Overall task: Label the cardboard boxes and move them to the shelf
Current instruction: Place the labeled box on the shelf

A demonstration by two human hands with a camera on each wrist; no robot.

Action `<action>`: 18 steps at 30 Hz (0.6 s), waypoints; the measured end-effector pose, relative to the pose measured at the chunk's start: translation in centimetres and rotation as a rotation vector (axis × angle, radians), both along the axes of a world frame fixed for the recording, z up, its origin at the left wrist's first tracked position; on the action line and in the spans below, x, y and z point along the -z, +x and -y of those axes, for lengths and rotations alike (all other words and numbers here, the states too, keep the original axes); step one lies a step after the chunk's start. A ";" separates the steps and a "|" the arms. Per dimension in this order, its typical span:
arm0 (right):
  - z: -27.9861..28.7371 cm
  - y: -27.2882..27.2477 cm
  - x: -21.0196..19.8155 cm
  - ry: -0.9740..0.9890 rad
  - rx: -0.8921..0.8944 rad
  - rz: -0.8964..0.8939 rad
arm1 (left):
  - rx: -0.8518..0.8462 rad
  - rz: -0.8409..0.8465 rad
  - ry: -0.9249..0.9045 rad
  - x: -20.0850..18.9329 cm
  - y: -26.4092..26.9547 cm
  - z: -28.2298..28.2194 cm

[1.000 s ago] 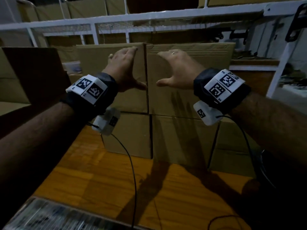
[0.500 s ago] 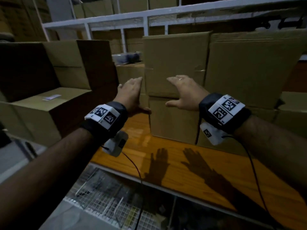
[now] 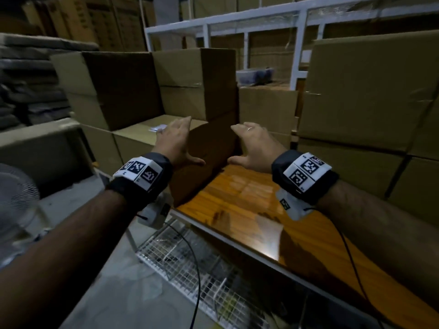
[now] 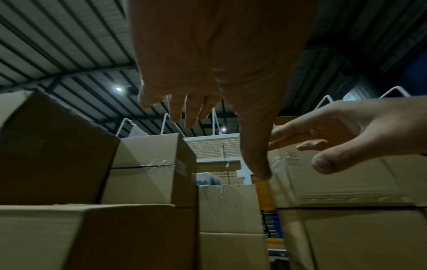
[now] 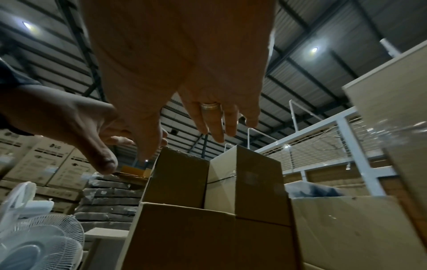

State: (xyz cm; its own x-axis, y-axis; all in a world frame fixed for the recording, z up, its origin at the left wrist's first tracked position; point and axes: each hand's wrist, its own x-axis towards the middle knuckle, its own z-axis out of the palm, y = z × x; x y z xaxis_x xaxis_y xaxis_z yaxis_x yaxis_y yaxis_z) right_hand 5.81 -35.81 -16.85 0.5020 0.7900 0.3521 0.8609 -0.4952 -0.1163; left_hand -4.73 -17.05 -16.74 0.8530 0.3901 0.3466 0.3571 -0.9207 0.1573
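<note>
A low cardboard box [image 3: 142,136] with a small white label [image 3: 158,127] on its top stands at the left end of the wooden shelf board [image 3: 237,210]. My left hand [image 3: 177,141] hovers open just above its near right corner, fingers straight, touching nothing that I can see. My right hand [image 3: 254,144], with a ring, is open in the air beside it, over the board. In the left wrist view the left hand [image 4: 208,102] and right hand [image 4: 342,138] both show spread fingers and empty palms. Taller boxes [image 3: 194,84] are stacked behind.
Stacked cardboard boxes [image 3: 365,96] fill the shelf on the right. A white metal rack frame [image 3: 299,43] stands behind. A wire mesh shelf [image 3: 190,264] lies below the board. A white fan [image 3: 16,198] stands at the far left. Dark stacked slabs [image 3: 28,91] sit beyond it.
Both hands have come off the stacked boxes on the shelf and swung left with my view. They now hover empty near the low labelled box at the shelf's left end.
</note>
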 end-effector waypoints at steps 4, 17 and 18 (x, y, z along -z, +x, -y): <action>-6.3 0.9 0.6 0.006 -0.071 -0.007 | -0.073 -0.023 0.038 0.9 0.8 -6.7; -23.6 2.3 5.7 0.003 -0.103 -0.053 | -0.308 -0.231 0.020 5.0 3.5 -25.4; -24.4 2.2 6.3 -0.003 -0.084 -0.054 | -0.321 -0.254 0.021 5.4 3.5 -26.1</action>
